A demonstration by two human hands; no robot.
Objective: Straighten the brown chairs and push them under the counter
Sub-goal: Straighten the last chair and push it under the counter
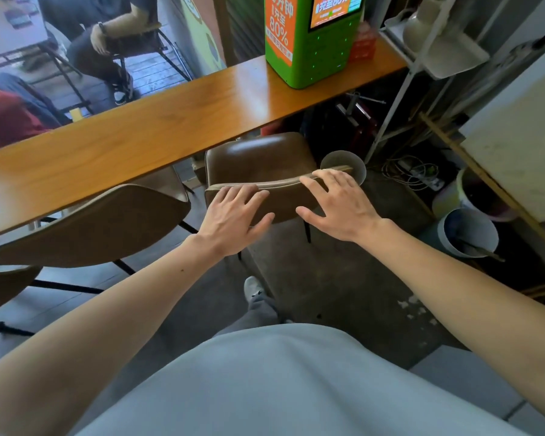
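A brown padded chair stands in front of me, its seat partly under the wooden counter and its backrest toward me. My left hand lies flat on the left part of the backrest's top edge, fingers spread. On the right part rests my right hand, fingers also spread, thumb against the back's face. Neither hand is wrapped around the chair. A second brown chair sits to the left, its back tilted and close to the counter's edge. A sliver of a third chair shows at far left.
A green charging kiosk stands on the counter's right end. Grey buckets and a cable tangle crowd the floor at right, beside a white metal rack. My foot is behind the chair. People sit beyond the counter.
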